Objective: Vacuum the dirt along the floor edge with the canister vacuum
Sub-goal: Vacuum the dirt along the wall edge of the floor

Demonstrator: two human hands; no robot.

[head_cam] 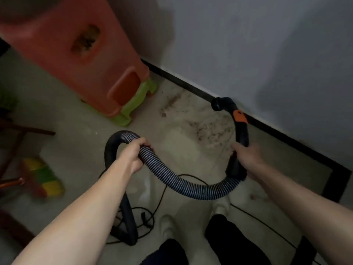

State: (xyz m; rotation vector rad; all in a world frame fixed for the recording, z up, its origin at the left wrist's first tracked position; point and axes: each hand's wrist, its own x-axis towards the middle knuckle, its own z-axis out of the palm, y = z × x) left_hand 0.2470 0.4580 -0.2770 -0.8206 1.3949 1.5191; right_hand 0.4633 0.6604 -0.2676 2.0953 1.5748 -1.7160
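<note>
Head view, your left hand point(133, 153) gripping the ribbed hose point(172, 178), your right hand point(246, 155) clutching the curved handle point(241, 129), open nozzle end point(219, 104) hanging above scattered dirt point(200, 127) beside the black baseboard point(181, 81).

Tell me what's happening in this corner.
A person holds a vacuum's hose in both hands. The left hand grips the ribbed hose, and the right hand grips the curved black handle with its orange button. The handle's open end hangs near the black baseboard, apparently raised over the dirt scattered on the floor. An orange stool stands nearby.
</note>
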